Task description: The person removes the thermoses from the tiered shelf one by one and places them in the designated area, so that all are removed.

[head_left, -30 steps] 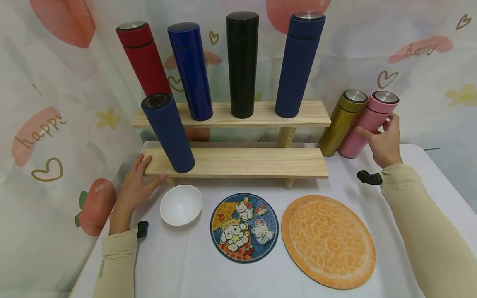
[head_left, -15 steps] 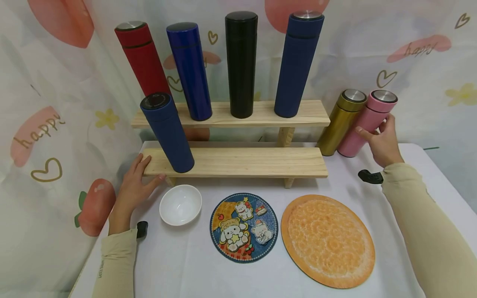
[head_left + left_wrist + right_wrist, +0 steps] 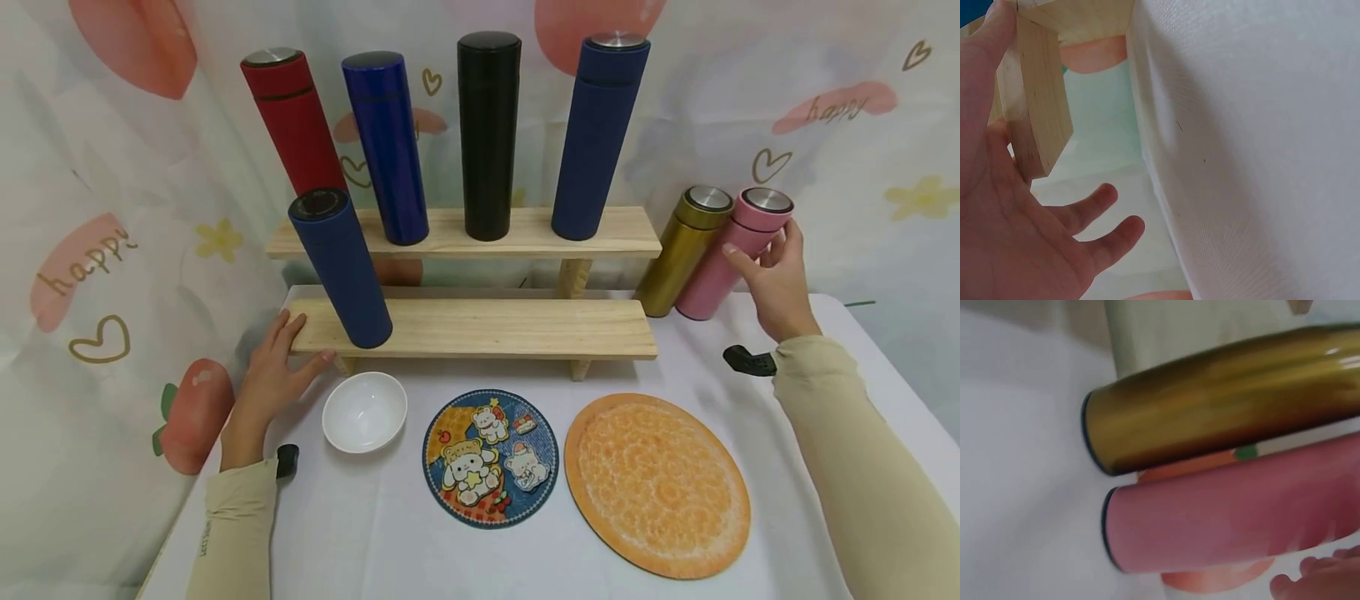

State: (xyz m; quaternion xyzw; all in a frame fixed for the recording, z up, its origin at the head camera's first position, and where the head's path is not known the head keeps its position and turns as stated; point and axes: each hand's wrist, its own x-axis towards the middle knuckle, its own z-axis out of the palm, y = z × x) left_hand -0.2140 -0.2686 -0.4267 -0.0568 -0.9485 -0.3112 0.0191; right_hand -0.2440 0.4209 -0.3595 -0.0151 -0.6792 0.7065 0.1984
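Note:
At the right of the head view, a pink thermos [image 3: 720,262] stands on the table beside a gold thermos [image 3: 682,258]. My right hand [image 3: 780,279] grips the pink one from its right side, thumb on the front and fingers behind. In the right wrist view the pink thermos [image 3: 1229,519] has its base on the white cloth, with fingertips [image 3: 1282,586] close by its side. My left hand [image 3: 273,371] holds the left end of the lower wooden shelf [image 3: 517,329], its thumb at the front edge. A dark blue thermos [image 3: 341,271] stands near that end.
On the upper shelf [image 3: 532,225] stand red [image 3: 292,125], glossy blue [image 3: 386,150], black [image 3: 487,137] and navy [image 3: 600,137] thermoses. In front lie a white bowl [image 3: 365,412], a round cartoon mat [image 3: 491,508] and an orange round mat [image 3: 660,487].
The head view has shifted slightly. My right hand has slid a little up along the pink thermos. My left hand stays on the shelf end.

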